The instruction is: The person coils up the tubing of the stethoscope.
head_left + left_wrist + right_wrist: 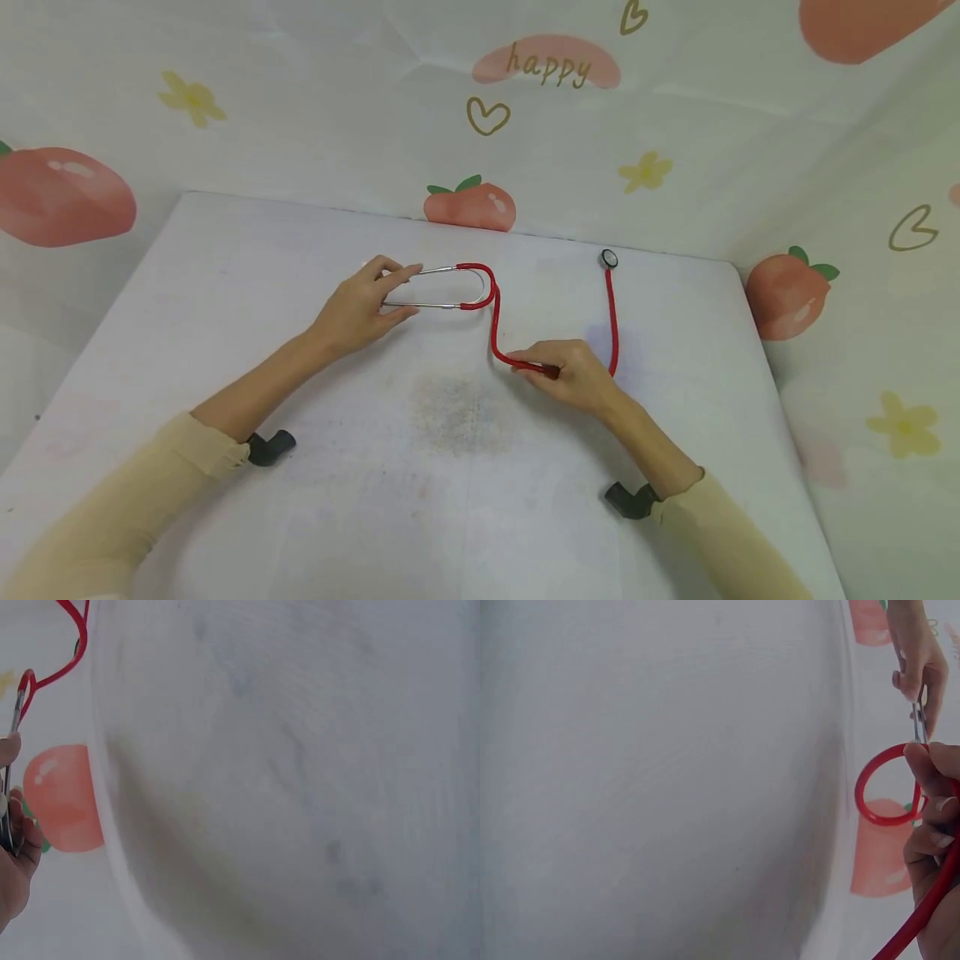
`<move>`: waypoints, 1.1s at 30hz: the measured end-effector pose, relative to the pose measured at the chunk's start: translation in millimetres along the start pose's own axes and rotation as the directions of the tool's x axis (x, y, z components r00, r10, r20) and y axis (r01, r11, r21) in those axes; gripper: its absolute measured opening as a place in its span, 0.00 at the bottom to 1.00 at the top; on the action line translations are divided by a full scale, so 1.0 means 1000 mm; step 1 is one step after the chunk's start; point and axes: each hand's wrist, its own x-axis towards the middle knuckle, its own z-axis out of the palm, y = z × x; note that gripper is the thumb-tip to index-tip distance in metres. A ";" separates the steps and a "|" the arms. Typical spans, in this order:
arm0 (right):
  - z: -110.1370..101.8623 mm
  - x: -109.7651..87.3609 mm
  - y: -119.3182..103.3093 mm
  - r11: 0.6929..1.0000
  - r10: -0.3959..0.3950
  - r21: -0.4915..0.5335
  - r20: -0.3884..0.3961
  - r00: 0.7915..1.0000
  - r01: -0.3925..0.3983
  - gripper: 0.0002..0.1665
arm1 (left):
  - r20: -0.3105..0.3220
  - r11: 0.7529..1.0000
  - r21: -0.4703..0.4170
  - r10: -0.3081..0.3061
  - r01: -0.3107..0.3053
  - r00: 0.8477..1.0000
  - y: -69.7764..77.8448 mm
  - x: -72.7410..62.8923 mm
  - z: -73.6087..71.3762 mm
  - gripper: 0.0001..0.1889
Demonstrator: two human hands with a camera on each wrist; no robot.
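A stethoscope with red tubing and a metal headset stretches between the two hands. My left hand grips the headset's metal arms at their left end, thumb and fingers around them; the ear tips are hidden in the hand. Farther along, my right hand pinches the red tube between thumb and fingers. Beyond it the tube bends up toward the back, ending in the round black-rimmed chest piece. The right wrist view shows the tube curving in a loop beside the right fingers.
A white table with a smudged grey patch lies beneath the hands. Behind it and at the right hangs a white cloth printed with peaches, flowers and hearts. Black wrist mounts show by both sleeves.
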 end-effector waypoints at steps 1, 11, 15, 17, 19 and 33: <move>0.000 0.000 0.000 1.000 -0.004 -0.001 0.002 1.000 0.004 0.19 | 0.004 1.000 -0.002 0.004 -0.003 1.000 0.001 0.001 0.002 0.31; -0.001 0.004 -0.008 0.996 0.061 -0.061 -0.018 0.998 -0.062 0.16 | 0.051 0.999 -0.033 0.019 -0.017 0.999 0.012 0.006 0.011 0.31; -0.001 0.007 -0.011 0.996 0.065 -0.065 -0.029 0.997 -0.067 0.13 | 0.052 0.998 -0.057 0.026 -0.023 0.998 0.014 0.007 0.013 0.32; -0.001 0.009 -0.012 0.997 0.057 -0.059 -0.027 0.998 -0.058 0.13 | 0.046 0.997 -0.075 0.035 -0.031 0.998 0.015 0.008 0.014 0.31; -0.001 0.010 -0.013 0.997 0.046 -0.054 -0.019 0.999 -0.047 0.13 | 0.042 0.995 -0.089 0.040 -0.036 0.998 0.017 0.008 0.015 0.31; -0.014 0.020 -0.024 0.995 0.073 -0.080 0.149 0.986 -0.062 0.17 | 0.070 0.987 -0.146 0.072 -0.061 0.995 0.021 0.005 0.022 0.31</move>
